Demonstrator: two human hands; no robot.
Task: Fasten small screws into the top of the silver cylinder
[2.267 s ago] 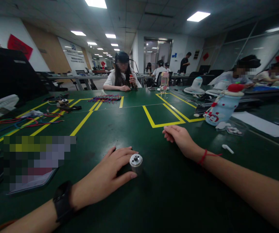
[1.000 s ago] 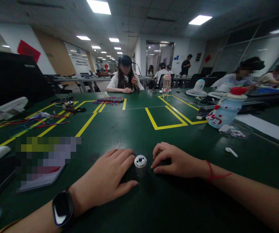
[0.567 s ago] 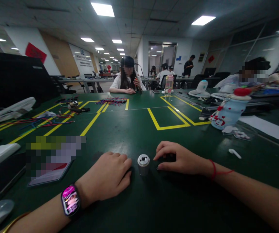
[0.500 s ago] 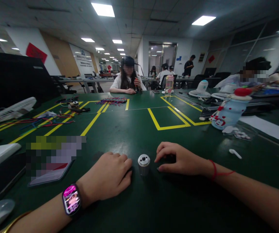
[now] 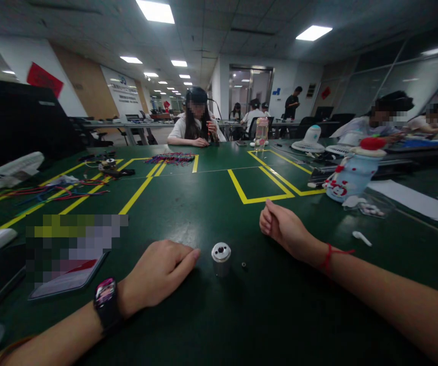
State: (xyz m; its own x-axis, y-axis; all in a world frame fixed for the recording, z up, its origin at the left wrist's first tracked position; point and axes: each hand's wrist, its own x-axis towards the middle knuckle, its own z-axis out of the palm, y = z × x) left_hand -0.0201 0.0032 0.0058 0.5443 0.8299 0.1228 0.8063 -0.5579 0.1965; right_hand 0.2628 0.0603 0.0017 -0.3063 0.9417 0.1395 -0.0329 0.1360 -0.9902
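A silver metal cylinder, like a small motor housing [image 5: 221,259], stands upright on the green table, with holes in its top face. Just right of it lies a tiny dark round part with a hole [image 5: 244,265]. My left hand [image 5: 167,272] rests on the table left of the cylinder, apart from it, fingers curled under and thumb along the side; no object shows in it. Raised above the table to the right and farther forward is my right hand [image 5: 285,226], closed in a loose fist with the thumb on top; I see nothing in it.
A phone-like flat item [image 5: 70,269] lies left. Behind it are coloured wires [image 5: 62,189] and a wire bundle [image 5: 173,158]. At right stand a blue bottle [image 5: 352,175], a white earbud [image 5: 362,238] and white paper [image 5: 409,199]. A person [image 5: 194,119] sits across the table.
My right hand has moved up and away from beside the cylinder and closed, uncovering the tiny round part. My left hand has drawn its fingers in. The view has shifted slightly.
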